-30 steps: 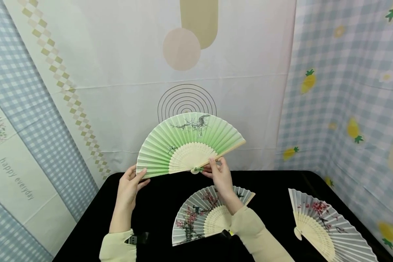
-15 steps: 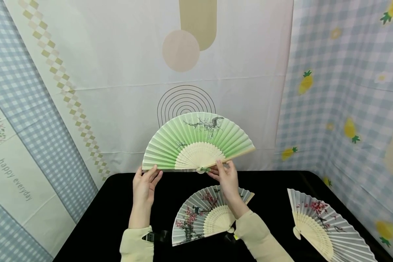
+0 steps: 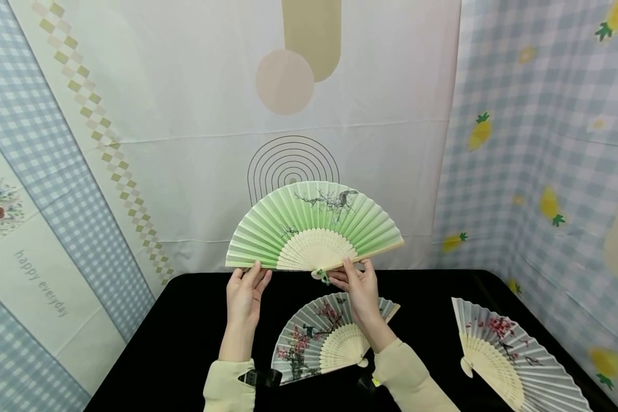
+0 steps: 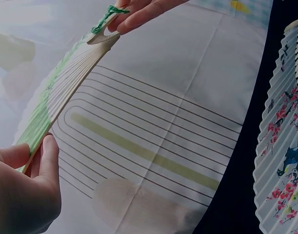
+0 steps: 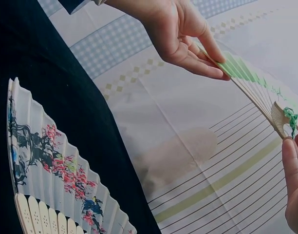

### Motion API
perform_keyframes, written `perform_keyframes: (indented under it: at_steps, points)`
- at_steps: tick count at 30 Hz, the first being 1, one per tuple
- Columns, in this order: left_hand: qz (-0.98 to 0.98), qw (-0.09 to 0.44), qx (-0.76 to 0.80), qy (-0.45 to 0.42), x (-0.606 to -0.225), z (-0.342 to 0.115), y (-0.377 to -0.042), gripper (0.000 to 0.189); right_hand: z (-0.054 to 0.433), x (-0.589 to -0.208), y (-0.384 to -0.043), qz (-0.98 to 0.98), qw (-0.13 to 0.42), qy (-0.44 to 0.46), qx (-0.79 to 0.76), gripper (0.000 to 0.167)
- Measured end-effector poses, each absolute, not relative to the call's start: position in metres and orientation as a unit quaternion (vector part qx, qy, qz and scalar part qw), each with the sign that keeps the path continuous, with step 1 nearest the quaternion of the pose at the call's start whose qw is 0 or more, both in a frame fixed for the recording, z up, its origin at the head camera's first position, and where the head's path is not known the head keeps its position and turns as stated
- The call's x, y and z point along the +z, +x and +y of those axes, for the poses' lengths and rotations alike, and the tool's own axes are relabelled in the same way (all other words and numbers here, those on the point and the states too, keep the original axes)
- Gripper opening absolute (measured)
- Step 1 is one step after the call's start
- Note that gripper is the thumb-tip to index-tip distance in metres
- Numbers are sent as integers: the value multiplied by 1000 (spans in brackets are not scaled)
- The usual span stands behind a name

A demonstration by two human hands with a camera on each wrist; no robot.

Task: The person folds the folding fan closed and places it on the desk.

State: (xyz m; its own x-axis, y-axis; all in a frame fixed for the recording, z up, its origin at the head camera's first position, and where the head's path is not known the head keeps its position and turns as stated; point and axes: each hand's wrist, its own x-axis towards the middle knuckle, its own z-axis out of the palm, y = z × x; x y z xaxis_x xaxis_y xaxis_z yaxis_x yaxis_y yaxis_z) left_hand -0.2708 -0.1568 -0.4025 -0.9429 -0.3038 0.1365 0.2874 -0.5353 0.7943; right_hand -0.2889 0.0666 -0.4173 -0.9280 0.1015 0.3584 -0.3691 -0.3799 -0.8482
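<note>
A green folding fan [image 3: 268,229], spread wide with a dark branch print and pale ribs, is held up over the table's far edge. My left hand [image 3: 244,294] pinches its left outer rib between thumb and fingers, as the left wrist view also shows. My right hand [image 3: 361,292] grips the right outer rib close to the pivot, where a green knotted cord [image 5: 290,119] hangs. Below, an open grey-white folding fan [image 3: 301,343] with pink blossoms lies on the black table; my right forearm covers part of it.
Another open grey fan [image 3: 533,355] with red blossoms lies at the table's right side. The black cloth-covered table [image 3: 175,320] ends at a white printed curtain [image 3: 195,114]. Checked curtains [image 3: 499,189] hang along both sides.
Both hands and the green fan have moved right, the left hand farther. The fan's left edge has risen, so it sits more level. The fans on the table have stayed put.
</note>
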Motion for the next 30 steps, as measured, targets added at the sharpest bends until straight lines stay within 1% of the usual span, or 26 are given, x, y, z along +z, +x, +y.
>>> perform_keyframes:
  at_steps: [7, 14, 30]
  points:
    - [-451, 171, -876, 6, -402, -157, -270, 29, 68, -417, -284, -546, 132, 125, 818, 36]
    - [-465, 162, -870, -8, -402, -159, -270, 30, 71, -420, -282, -564, 121, 128, 806, 38]
    - [-480, 145, -865, -19, -405, -165, -270, 35, 69, -426, -279, -581, 94, 120, 800, 30]
